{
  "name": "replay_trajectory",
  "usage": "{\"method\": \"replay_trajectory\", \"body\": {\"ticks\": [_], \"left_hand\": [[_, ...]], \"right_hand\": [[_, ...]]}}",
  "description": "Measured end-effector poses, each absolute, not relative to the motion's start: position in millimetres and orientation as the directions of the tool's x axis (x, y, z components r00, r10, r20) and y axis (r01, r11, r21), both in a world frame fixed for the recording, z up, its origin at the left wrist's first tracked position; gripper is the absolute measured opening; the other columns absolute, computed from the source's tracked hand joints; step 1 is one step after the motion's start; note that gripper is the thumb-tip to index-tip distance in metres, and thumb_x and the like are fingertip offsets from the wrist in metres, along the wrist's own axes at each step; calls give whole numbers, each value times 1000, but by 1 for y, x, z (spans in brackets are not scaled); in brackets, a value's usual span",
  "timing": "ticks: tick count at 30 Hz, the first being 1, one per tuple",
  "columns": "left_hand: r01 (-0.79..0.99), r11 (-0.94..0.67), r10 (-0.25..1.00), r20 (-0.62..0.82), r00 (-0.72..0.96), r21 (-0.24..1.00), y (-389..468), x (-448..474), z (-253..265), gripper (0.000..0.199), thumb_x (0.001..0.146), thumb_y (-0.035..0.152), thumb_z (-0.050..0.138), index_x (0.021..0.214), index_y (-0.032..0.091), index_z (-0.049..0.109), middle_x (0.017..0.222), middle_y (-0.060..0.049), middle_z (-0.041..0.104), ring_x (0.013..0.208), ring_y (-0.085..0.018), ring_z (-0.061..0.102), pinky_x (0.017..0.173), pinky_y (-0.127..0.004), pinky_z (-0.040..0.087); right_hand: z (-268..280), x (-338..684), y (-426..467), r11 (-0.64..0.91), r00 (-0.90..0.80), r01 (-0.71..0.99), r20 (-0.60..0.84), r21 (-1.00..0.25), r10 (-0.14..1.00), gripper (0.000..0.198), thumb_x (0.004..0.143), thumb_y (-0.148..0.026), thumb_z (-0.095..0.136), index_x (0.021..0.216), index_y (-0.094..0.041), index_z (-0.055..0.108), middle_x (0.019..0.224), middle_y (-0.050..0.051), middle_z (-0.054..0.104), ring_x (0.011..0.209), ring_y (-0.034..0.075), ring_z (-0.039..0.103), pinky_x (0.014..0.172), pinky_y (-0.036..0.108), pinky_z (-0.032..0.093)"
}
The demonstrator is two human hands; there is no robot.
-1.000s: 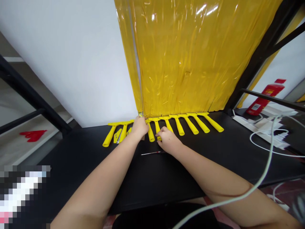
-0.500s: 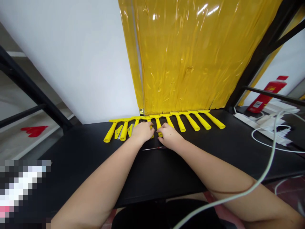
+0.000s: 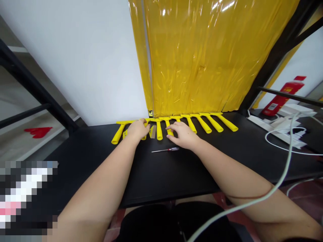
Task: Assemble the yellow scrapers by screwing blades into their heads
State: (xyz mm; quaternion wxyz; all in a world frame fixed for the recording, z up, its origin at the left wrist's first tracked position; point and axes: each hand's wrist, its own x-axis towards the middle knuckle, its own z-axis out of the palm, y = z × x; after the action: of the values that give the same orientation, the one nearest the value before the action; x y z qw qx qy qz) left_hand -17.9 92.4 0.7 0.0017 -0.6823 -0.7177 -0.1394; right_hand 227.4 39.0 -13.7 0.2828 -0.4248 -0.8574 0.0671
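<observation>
Several yellow T-shaped handles (image 3: 205, 123) lie in a row along the back of the black table, with their hollow round ends toward me. My left hand (image 3: 137, 130) is over the handles at the left of the row; its bent fingertips are partly hidden, so a grip cannot be made out. Just right of it, a small yellow piece with a greyish strip (image 3: 152, 131) lies beside a handle. My right hand (image 3: 185, 135) has its thumb and fingers apart, close to a middle handle (image 3: 169, 128). A screwdriver (image 3: 165, 150) with a clear-and-red grip lies in front of both hands.
Yellow plastic sheeting (image 3: 196, 60) and a white panel (image 3: 88, 60) stand behind the table. To the right are a red bottle (image 3: 282, 97), white box pieces (image 3: 277, 129) and a pale cable (image 3: 287, 171) crossing over my right forearm. A red item (image 3: 39, 131) lies on the left shelf.
My left hand has moved left along the row, uncovering a handle and the small yellow piece beside it. My right hand has shifted slightly right, and more of the screwdriver shows.
</observation>
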Motion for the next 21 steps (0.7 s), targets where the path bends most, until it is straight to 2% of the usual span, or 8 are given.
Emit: {"method": "replay_trajectory", "body": {"ticks": [2, 6, 12, 21], "left_hand": [[980, 51, 985, 154, -82, 195, 97, -23, -4, 48, 90, 53, 61, 125, 21, 69, 120, -19, 76, 114, -38, 70, 92, -42, 54], [986, 82, 985, 136, -103, 147, 99, -20, -9, 48, 85, 48, 66, 125, 21, 67, 115, -21, 77, 111, -39, 72, 89, -44, 55], [986, 97, 985, 126, -115, 135, 92, -13, 1, 46, 82, 43, 69, 122, 19, 69, 116, -25, 75, 112, -45, 70, 88, -50, 55], [981, 155, 979, 116, -168, 117, 73, -17, 45, 41, 75, 39, 74, 111, 21, 72, 116, -23, 74, 113, -46, 69, 87, -51, 54]], "right_hand": [[-15, 221, 37, 671, -524, 665, 435, -329, 732, 38, 94, -33, 69, 130, -20, 71, 110, 10, 66, 105, 26, 56, 101, 43, 46], [-21, 201, 34, 706, -594, 661, 399, -255, 699, 40, 97, -34, 66, 135, -22, 70, 121, 11, 66, 114, 29, 50, 105, 45, 42], [-28, 190, 39, 692, -602, 693, 366, -200, 709, 35, 100, -33, 62, 132, -24, 72, 123, 11, 67, 117, 30, 49, 104, 48, 40], [-30, 192, 37, 707, -605, 679, 394, -198, 692, 40, 99, -34, 64, 137, -22, 68, 126, 12, 65, 117, 30, 52, 105, 47, 41]]}}
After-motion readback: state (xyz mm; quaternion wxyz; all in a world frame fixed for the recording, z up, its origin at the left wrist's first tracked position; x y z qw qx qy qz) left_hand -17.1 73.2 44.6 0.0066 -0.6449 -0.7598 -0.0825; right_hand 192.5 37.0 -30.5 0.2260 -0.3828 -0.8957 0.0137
